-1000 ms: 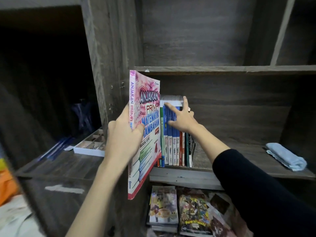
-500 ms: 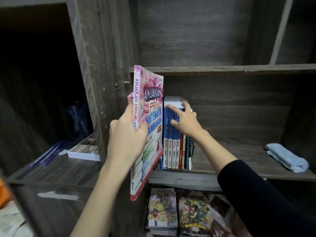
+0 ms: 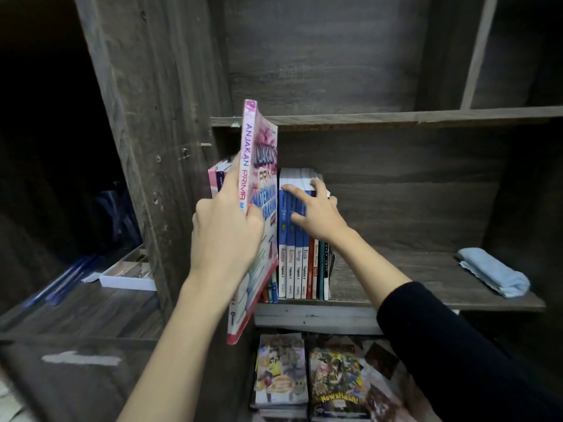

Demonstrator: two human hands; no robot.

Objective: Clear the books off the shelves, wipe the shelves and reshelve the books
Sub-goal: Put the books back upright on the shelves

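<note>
Head view: the reshelving step is in hand, and the wiping looks done, since a folded blue cloth (image 3: 493, 275) lies at the far right of the shelf (image 3: 411, 287), well apart from the books. The left hand (image 3: 225, 236) grasps a tall pink workbook (image 3: 247, 153) near its middle, thumb on the cover and fingers behind. It holds it upright, spine toward the camera, in front of the shelf's left end, with the bottom edge hanging below the shelf board. The right hand (image 3: 313, 214) is released, its fingers splayed across the upper spines of the row of books (image 3: 297, 263) standing on the shelf, seemingly pressing them rightward. A few shorter books (image 3: 216, 181) stand behind the left hand against the side wall. The next move likely calls for lifting the workbook clear of the board and sliding it into the gap while the right hand keeps the row from toppling; headroom under the upper shelf looks tight. Against the frame 0.5 s earlier, the workbook has turned from cover-on to nearly edge-on and has drawn closer to the gap, while the right hand has stayed on the row.
</note>
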